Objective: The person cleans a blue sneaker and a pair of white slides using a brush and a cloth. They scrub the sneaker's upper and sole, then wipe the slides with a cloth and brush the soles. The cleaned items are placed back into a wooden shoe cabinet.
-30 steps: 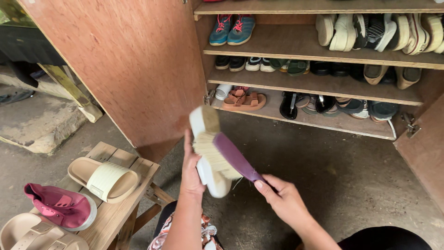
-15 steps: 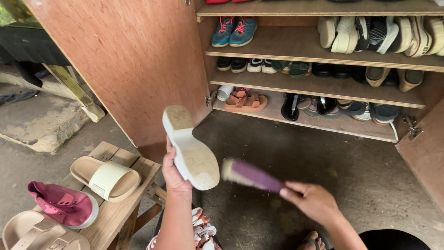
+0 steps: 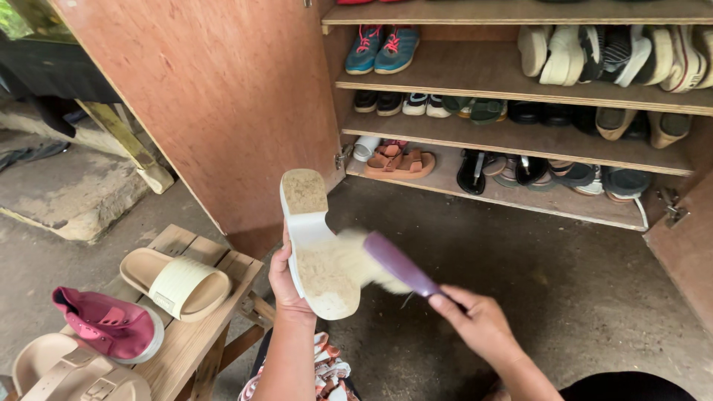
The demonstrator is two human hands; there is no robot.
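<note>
Left hand (image 3: pixel 288 286) grips a white shoe (image 3: pixel 316 245), sole up, fingers wrapped round its edge. Right hand (image 3: pixel 481 324) closed on a purple brush (image 3: pixel 394 263); bristles blurred, touching the sole. Shoe held above the floor, right of the bench (image 3: pixel 200 327), which carries a cream slide (image 3: pixel 174 283) and pink shoe (image 3: pixel 108 324). Cabinet (image 3: pixel 505 137) beyond.

Your left hand (image 3: pixel 288 286) and right hand (image 3: pixel 479 321) are bare, with no rings, watch or gloves, and both forearms are unsleeved. Across your lap lies patterned cloth (image 3: pixel 327 371) in orange, white and dark tones; dark fabric (image 3: pixel 631 386) covers your right knee.
</note>
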